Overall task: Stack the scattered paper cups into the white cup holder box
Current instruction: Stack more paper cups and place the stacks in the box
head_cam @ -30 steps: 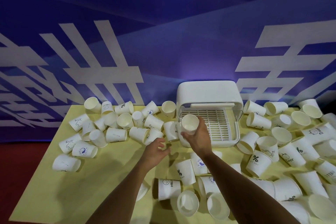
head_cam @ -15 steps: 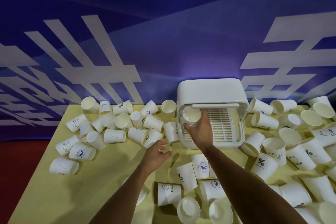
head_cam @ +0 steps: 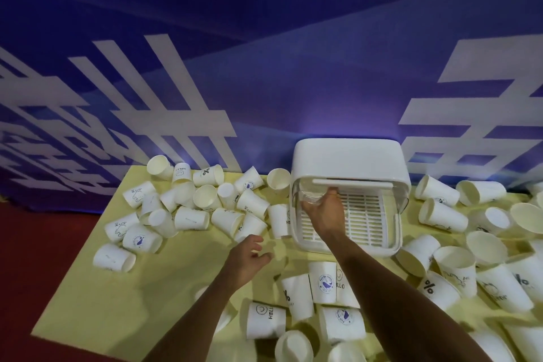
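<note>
Your right hand grips a white paper cup at ten o'clock inside the white plastic cup holder box; your left hand hovers, fingers loosely spread.

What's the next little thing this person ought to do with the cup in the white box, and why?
Probably lower it onto the slatted tray and loosen the grip. The right hand holds the paper cup inside the white box, in its back left corner, so it seems nearly placed. The left hand hangs open above the table, holding nothing.
</note>
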{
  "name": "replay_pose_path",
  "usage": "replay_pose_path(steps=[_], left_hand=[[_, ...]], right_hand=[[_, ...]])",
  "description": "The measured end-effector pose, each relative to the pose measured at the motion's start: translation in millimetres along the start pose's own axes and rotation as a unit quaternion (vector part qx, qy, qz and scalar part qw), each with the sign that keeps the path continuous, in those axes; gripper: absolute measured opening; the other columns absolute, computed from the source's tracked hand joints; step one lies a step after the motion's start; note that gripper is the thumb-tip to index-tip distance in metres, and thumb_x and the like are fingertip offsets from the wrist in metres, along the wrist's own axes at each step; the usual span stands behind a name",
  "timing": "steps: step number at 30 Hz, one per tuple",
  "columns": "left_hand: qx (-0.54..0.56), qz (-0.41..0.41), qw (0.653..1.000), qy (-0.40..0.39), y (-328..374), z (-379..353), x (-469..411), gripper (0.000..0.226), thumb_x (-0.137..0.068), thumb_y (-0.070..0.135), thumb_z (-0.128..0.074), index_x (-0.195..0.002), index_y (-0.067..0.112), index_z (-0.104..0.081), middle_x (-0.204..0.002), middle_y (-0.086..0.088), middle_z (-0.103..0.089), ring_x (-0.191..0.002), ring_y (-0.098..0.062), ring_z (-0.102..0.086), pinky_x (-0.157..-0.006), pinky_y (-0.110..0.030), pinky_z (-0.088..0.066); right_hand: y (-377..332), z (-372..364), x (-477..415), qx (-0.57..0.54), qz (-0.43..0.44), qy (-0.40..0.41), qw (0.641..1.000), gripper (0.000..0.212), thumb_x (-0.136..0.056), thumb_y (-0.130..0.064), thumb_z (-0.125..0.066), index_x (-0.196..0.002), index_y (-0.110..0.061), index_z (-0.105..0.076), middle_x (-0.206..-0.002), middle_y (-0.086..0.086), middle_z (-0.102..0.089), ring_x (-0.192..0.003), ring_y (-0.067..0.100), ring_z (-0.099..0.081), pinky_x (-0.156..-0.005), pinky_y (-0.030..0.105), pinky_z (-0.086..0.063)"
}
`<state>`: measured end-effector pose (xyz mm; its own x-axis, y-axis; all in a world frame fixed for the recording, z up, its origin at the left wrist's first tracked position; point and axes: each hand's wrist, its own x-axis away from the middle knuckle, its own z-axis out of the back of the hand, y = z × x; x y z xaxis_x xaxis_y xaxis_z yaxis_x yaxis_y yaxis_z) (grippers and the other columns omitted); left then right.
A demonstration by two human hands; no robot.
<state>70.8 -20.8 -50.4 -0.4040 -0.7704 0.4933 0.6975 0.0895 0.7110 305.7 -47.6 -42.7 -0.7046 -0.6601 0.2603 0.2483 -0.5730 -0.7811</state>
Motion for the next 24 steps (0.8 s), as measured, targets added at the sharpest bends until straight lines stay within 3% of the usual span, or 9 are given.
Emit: replay_pose_path(steps=[2, 6, 11, 16, 24], left_hand=[[-0.005, 0.0, 1.0, 0.006, 4.5, -3.1, 5.7, 0.047, -0.082, 0.035, -0.079, -0.123, 0.022, -0.059, -0.114, -0.001, -0.063, -0.104, -0.015, -0.065, -0.085, -0.021, -0.051], [-0.014, -0.006, 1.0, 0.02, 11.9, -8.5, 20.8, 0.047, -0.082, 0.036, -0.079, -0.122, 0.023, -0.06, -0.113, 0.001, -0.064, -0.101, -0.014, -0.065, -0.08, -0.018, -0.048], [0.011, 0.003, 0.999, 0.045, 14.3, -11.4, 44.8, 0.047, -0.081, 0.035, -0.08, -0.122, 0.021, -0.061, -0.113, -0.001, -0.063, -0.103, -0.019, -0.064, -0.087, -0.026, -0.051], [0.012, 0.021, 0.996, 0.085, 7.3, -4.5, 70.3, 0.048, -0.081, 0.034, -0.08, -0.122, 0.019, -0.059, -0.115, -0.002, -0.063, -0.103, -0.017, -0.062, -0.079, -0.02, -0.045], [-0.062, 0.047, 0.987, 0.142, -45.0, 22.2, 92.3, 0.049, -0.08, 0.032, -0.08, -0.121, 0.01, -0.063, -0.118, -0.011, -0.066, -0.108, -0.022, -0.063, -0.09, -0.023, -0.045]], right_hand=[[2.8, 6.7, 4.9, -0.006, 0.004, -0.003, 1.0, 0.071, -0.066, -0.047, -0.078, -0.121, -0.014, -0.047, -0.105, 0.009, -0.067, -0.096, 0.03, -0.066, -0.082, 0.04, -0.056], [6.8, 21.8, 27.9, 0.009, 0.018, 0.01, 1.0, 0.07, -0.078, -0.034, -0.079, -0.134, -0.009, -0.046, -0.129, 0.012, -0.056, -0.117, 0.031, -0.056, -0.095, 0.039, -0.05], [13.4, 27.6, 64.3, 0.04, 0.05, -0.035, 0.997, 0.06, -0.084, -0.029, -0.075, -0.135, -0.011, -0.049, -0.133, 0.01, -0.054, -0.12, 0.027, -0.053, -0.095, 0.035, -0.045], [7.6, 21.5, 91.4, 0.052, 0.108, -0.098, 0.988, 0.062, -0.086, -0.032, -0.073, -0.138, -0.011, -0.048, -0.132, 0.011, -0.053, -0.119, 0.028, -0.053, -0.095, 0.033, -0.043], [-10.9, -22.2, 121.1, 0.069, 0.133, -0.144, 0.978, 0.063, -0.084, -0.03, -0.076, -0.137, -0.008, -0.05, -0.131, 0.014, -0.054, -0.117, 0.03, -0.055, -0.094, 0.035, -0.045]])
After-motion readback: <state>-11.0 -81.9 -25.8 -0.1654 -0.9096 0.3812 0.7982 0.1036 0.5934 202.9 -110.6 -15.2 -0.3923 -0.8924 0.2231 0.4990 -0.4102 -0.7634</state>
